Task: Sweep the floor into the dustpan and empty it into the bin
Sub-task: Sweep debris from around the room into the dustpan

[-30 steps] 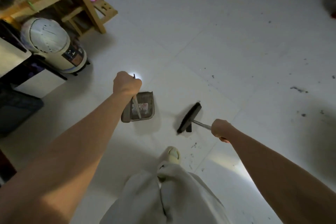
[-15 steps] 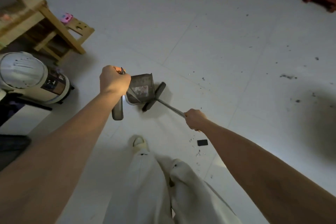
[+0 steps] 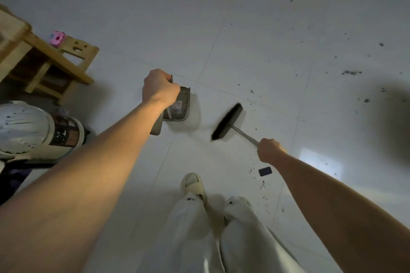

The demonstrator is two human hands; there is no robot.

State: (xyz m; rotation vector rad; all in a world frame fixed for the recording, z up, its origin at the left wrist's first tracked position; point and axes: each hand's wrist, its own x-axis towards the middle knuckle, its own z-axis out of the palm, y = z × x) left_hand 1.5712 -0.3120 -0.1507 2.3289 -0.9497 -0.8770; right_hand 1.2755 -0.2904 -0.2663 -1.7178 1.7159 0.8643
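CHANGE: your broom [image 3: 226, 122] swings away from the dustpan [image 3: 180, 106] | HANDS: left hand [image 3: 159, 87] grips dustpan handle, right hand [image 3: 270, 149] grips broom | NEXT: sweep remaining debris [image 3: 351, 72].

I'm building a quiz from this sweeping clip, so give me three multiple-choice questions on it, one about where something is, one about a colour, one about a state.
1. Where is the small black rectangular piece?
A. in the dustpan
B. on the floor under the right forearm
C. on the wooden stool

2. What colour is the broom head?
A. black
B. red
C. yellow

3. What is the left hand doing?
A. hanging open
B. gripping the dustpan handle
C. pressing the floor

Key: B, it lies on tile near the arm; A, bristles look black; B, fingers curl round the handle.
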